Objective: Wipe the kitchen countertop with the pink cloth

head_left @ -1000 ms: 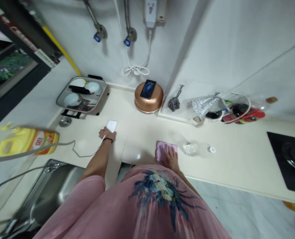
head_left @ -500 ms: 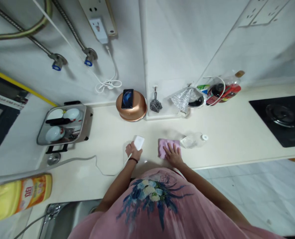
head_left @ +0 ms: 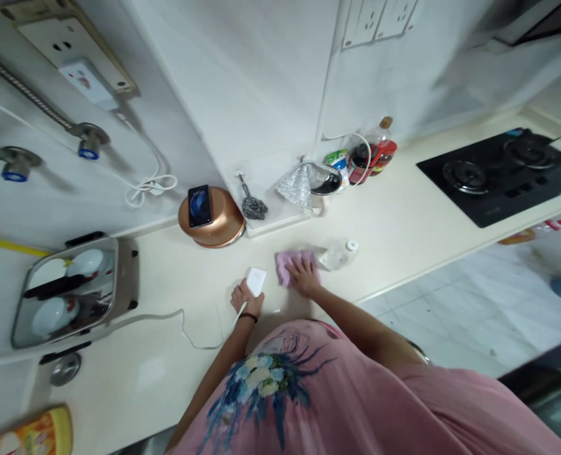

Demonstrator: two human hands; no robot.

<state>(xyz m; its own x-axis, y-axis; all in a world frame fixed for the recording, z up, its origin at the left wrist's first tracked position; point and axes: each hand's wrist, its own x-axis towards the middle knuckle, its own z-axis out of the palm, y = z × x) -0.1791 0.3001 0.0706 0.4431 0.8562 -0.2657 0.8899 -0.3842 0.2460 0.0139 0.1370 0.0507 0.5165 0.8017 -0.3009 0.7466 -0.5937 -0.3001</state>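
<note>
My left hand [head_left: 243, 299] is closed around a white power adapter [head_left: 256, 280] on the cream countertop [head_left: 404, 227]; its thin cable trails left across the counter. My right hand [head_left: 303, 279] lies flat, fingers spread, on a pink cloth [head_left: 290, 265] pressed to the counter just right of the adapter. A clear plastic bottle [head_left: 337, 254] with a white cap lies on its side right beside the cloth.
An upturned copper pot [head_left: 214, 222] with a phone [head_left: 199, 205] on top stands behind. A steel scrubber [head_left: 254, 206], foil-covered bowl [head_left: 304, 183] and sauce bottles [head_left: 373, 155] line the wall. A dish-filled electric pan [head_left: 72, 287] is left, a gas hob [head_left: 493, 174] right.
The view has swung to the right, bringing the hob into sight. My left hand has carried the adapter right, close to the cloth. My right hand stays on the cloth.
</note>
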